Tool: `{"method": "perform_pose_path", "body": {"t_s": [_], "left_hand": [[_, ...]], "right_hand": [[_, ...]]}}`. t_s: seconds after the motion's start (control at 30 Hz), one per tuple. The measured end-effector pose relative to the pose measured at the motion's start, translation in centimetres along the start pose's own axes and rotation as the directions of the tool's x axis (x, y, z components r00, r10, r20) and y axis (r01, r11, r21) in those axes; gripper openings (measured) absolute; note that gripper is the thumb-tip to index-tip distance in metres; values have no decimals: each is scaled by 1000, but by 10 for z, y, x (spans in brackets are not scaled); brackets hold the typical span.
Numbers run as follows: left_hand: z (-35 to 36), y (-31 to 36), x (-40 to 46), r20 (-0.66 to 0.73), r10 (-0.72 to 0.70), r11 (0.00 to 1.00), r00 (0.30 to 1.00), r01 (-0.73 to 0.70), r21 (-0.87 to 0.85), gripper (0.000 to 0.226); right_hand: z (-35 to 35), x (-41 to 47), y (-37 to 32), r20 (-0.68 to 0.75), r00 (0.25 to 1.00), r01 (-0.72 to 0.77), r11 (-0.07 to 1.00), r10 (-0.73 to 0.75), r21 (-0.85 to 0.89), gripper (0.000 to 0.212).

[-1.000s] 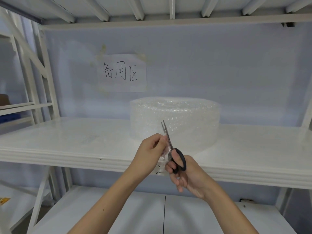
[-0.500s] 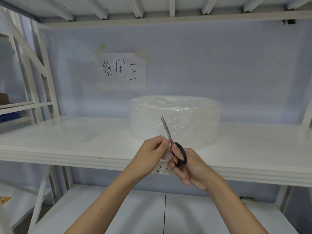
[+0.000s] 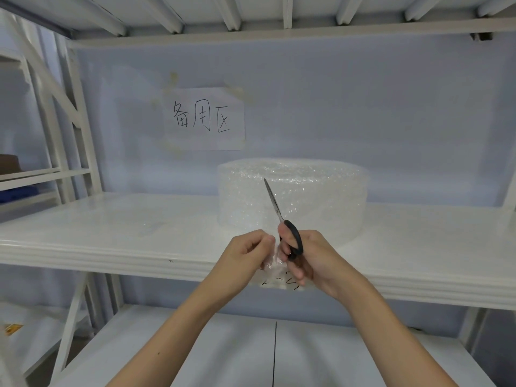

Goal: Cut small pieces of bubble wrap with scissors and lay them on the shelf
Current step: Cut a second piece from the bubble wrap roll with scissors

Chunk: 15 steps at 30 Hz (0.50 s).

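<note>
bubble wrap piece [image 3: 272,256] pinched in left hand [image 3: 245,251], near shelf [image 3: 117,238] front edge | right hand [image 3: 308,256] grips scissors [image 3: 282,219], blades up and seemingly closed | roll [image 3: 293,199] farther back on shelf | risk: clear scrap (hard to see) slipping off edge, or blades nicking left fingers.

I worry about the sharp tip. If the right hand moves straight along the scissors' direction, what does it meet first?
Probably the bubble wrap roll: the scissors in the right hand point at it, though depth is unclear.
</note>
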State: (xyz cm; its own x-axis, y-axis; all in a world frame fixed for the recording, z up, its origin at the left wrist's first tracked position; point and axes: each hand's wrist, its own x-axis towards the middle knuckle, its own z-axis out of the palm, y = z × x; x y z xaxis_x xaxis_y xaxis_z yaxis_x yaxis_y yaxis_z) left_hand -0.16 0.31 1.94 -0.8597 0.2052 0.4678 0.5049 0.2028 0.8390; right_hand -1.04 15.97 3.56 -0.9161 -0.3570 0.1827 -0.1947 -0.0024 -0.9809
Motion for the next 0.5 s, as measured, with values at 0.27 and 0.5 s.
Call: {"method": "perform_pose_path", "body": {"t_s": [0.27, 0.5], "left_hand": [[-14, -8, 9, -133, -107, 988, 985, 90, -129, 34], [-12, -7, 11, -125, -122, 983, 985, 102, -156, 31]], "right_hand": [[14, -3, -12, -262, 956, 103, 988, -130, -117, 29], [-17, -7, -22, -447, 835, 127, 904, -320, -409, 10]]}}
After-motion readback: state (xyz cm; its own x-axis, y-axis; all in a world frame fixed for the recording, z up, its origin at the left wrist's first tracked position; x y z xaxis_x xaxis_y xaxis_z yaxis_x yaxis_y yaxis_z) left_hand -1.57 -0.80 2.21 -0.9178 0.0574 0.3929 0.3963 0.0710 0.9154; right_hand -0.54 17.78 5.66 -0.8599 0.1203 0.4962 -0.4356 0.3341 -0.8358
